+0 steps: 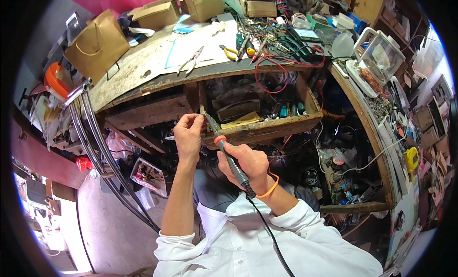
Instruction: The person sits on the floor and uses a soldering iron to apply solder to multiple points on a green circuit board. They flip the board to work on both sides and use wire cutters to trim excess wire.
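I have my right grip (250,162) wrapped around the soldering iron (233,165), probably to steer its front end, by the open drawer's (281,127) left side, where my left grip's (188,134) fingertips press together, on what I cannot tell.

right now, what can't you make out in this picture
In the head view:
What the left hand pinches, if anything: too small, hidden by its fingers.
Tip of the grey-handled tool: too small, lost against the drawer.
Far end of the black cable: cut off by the lower edge.
Back of the drawer: shadowed under the desktop.
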A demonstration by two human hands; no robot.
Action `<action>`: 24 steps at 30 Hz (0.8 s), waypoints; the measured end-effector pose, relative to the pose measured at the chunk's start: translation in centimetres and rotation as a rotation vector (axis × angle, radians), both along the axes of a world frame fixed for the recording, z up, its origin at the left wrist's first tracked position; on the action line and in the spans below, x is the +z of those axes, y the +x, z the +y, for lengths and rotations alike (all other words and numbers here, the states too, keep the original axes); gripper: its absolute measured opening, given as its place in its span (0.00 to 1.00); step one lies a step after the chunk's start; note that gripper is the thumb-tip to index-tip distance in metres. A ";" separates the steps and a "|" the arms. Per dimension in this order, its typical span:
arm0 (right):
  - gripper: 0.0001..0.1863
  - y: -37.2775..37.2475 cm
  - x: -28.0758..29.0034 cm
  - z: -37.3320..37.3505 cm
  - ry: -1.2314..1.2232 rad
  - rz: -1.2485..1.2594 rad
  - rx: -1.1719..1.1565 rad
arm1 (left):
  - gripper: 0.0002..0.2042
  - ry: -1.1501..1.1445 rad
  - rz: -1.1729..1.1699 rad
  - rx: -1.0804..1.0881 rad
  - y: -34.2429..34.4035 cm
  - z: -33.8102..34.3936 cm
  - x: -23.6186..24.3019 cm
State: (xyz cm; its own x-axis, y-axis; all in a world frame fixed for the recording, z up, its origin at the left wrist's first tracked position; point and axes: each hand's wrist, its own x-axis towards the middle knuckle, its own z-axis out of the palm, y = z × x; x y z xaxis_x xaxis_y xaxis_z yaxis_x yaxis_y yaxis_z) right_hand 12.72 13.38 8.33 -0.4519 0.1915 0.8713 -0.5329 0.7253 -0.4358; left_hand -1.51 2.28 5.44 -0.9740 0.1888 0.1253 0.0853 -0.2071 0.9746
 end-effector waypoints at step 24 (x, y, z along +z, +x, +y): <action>0.15 0.2 1.2 0.5 0.000 -0.004 0.029 | 0.07 -0.019 0.031 0.003 0.1 -0.2 -0.2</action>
